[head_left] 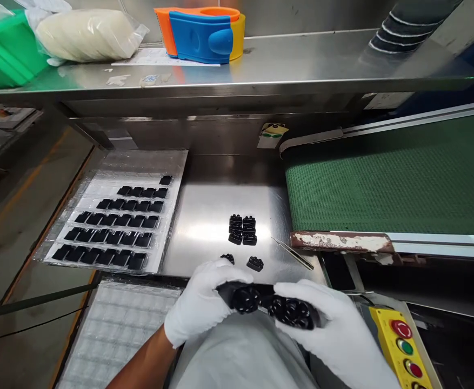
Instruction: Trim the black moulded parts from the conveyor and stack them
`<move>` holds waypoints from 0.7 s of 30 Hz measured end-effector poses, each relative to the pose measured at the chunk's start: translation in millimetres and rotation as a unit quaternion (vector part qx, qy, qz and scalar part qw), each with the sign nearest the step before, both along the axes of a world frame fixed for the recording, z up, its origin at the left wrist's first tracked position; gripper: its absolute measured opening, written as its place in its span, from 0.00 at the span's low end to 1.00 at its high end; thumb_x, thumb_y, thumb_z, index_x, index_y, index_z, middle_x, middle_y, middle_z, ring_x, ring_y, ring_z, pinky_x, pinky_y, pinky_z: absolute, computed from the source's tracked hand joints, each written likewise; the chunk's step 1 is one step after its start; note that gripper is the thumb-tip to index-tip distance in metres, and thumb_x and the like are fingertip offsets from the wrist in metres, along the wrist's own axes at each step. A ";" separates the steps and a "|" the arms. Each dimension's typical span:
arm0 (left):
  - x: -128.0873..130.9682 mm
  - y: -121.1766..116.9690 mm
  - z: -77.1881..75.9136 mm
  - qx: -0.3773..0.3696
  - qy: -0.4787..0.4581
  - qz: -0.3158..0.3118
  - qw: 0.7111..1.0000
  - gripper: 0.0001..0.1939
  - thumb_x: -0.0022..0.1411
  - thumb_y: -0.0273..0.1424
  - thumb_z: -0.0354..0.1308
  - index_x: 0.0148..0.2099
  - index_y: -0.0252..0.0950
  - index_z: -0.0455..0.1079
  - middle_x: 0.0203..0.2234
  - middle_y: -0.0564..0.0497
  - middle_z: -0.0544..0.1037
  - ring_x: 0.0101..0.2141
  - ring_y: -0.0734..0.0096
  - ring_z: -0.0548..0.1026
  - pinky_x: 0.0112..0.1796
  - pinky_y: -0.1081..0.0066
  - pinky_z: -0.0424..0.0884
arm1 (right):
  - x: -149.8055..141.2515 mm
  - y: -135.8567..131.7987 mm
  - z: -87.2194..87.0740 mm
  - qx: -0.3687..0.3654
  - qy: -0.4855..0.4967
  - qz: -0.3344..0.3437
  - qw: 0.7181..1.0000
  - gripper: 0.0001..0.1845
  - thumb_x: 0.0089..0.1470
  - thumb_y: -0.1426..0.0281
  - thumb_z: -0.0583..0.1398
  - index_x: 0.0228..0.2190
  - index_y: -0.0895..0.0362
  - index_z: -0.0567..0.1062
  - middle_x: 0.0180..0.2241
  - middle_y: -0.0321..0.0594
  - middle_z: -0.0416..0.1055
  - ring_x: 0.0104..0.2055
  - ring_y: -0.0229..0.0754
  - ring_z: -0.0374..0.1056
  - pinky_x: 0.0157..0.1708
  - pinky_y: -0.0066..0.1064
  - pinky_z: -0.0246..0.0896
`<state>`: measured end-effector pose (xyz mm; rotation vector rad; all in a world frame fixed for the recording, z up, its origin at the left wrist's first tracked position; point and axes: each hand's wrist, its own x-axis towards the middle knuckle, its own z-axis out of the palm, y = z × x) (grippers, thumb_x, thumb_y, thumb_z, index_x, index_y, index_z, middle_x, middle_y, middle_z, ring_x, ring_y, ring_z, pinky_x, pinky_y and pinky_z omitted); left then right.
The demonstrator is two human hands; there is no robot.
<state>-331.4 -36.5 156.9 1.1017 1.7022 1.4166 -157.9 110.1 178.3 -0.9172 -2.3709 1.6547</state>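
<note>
Long axis: the black moulded strip (275, 305) runs crosswise in front of the person, left to right, dipping a little toward the right end, and its knobbly face is turned up!

Left hand: the white-gloved left hand (204, 301) is curled closed over the strip's left end, gripping it firmly.

Right hand: the white-gloved right hand (326, 329) is closed around the right end, fingers wrapped over the edge, so the strip has hold from both sides.

Strip position: it sits between the two hands, off the table, above the person's lap.

Right in front: a small black moulded piece (227, 258) sits just beyond the left hand, with another (255, 263) beside it, and a stacked group of black pieces (242, 229) lies further up the steel table (208, 227).

Also nearby: steel tweezers (293, 254) lie to the right of that group, and a clear tray of black pieces (111, 216) lies to the left.

Hard to see: gloves cover both strip ends, and its underside is hidden. A white tray (115, 335) and a yellow control box (402, 346) are cut off by the bottom edge.
</note>
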 end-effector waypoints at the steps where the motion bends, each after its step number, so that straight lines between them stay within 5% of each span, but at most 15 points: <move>1: -3.0 -2.2 3.3 -0.009 0.046 -0.005 0.999 0.12 0.53 0.23 0.66 0.41 0.38 0.77 0.27 0.52 0.77 0.27 0.72 0.73 0.32 0.71 0.68 | 2.8 2.0 1.6 0.097 -0.003 0.014 0.995 0.14 0.46 0.70 0.66 0.38 0.45 0.82 0.26 0.35 0.75 0.27 0.41 0.72 0.26 0.30 0.68; 3: -5.0 -4.9 9.6 -0.026 0.109 -0.019 0.994 0.13 0.55 0.21 0.64 0.43 0.38 0.77 0.25 0.53 0.76 0.27 0.74 0.72 0.32 0.72 0.68 | 6.3 2.7 3.3 0.253 0.010 0.040 0.967 0.17 0.48 0.71 0.62 0.40 0.46 0.81 0.23 0.34 0.72 0.22 0.39 0.68 0.21 0.29 0.64; 6: -2.7 -4.9 16.4 -0.041 0.171 -0.039 0.984 0.14 0.57 0.21 0.61 0.44 0.41 0.77 0.24 0.55 0.74 0.26 0.75 0.70 0.31 0.73 0.67 | 7.0 -1.6 3.8 0.371 0.018 0.070 0.926 0.18 0.49 0.73 0.60 0.43 0.49 0.80 0.22 0.36 0.71 0.22 0.39 0.67 0.21 0.29 0.62; 13: 2.7 -7.3 11.3 0.050 0.250 -0.028 0.966 0.17 0.58 0.21 0.58 0.48 0.42 0.74 0.24 0.54 0.76 0.26 0.73 0.70 0.31 0.70 0.66 | 6.7 -9.2 1.5 0.372 0.087 0.089 0.920 0.22 0.53 0.77 0.57 0.48 0.51 0.77 0.26 0.35 0.72 0.27 0.38 0.68 0.25 0.30 0.64; 21: 14.3 -18.9 -3.4 0.176 0.342 0.134 0.913 0.33 0.51 0.16 0.62 0.57 0.42 0.64 0.28 0.53 0.73 0.30 0.69 0.70 0.33 0.66 0.66 | 7.2 -22.7 -0.9 0.410 0.148 0.041 0.899 0.38 0.56 0.81 0.57 0.63 0.41 0.61 0.32 0.38 0.72 0.33 0.41 0.67 0.32 0.33 0.63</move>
